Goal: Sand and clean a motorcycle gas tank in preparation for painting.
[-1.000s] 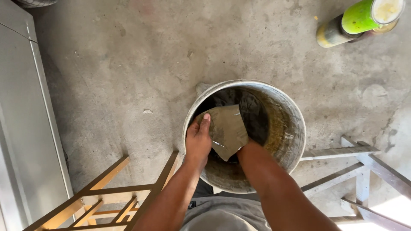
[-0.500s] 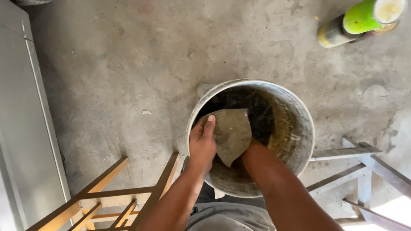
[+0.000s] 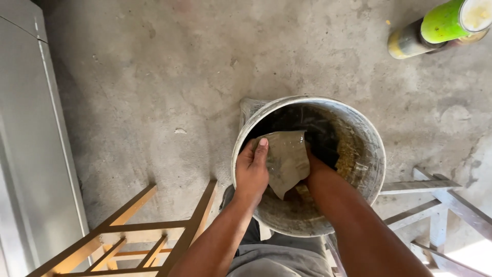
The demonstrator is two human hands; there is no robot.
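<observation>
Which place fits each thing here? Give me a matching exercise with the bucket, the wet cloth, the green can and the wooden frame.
Things:
1. bucket
2. wet cloth
3. green can
4. wooden frame

Places:
A. lying on the floor, top right
B. held by both hands inside the bucket
C. bottom left, beside the left arm
D. on the concrete floor, centre

Pairs: 1-D, 2-B, 3-A, 4-C

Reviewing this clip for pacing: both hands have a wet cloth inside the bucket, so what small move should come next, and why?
Probably a squeeze or wring over the bucket. The left hand and right hand hold the wet grey cloth by its two sides, its lower corner hangs free inside the rim, and dark liquid lies beneath, so drips would fall back in.
</observation>
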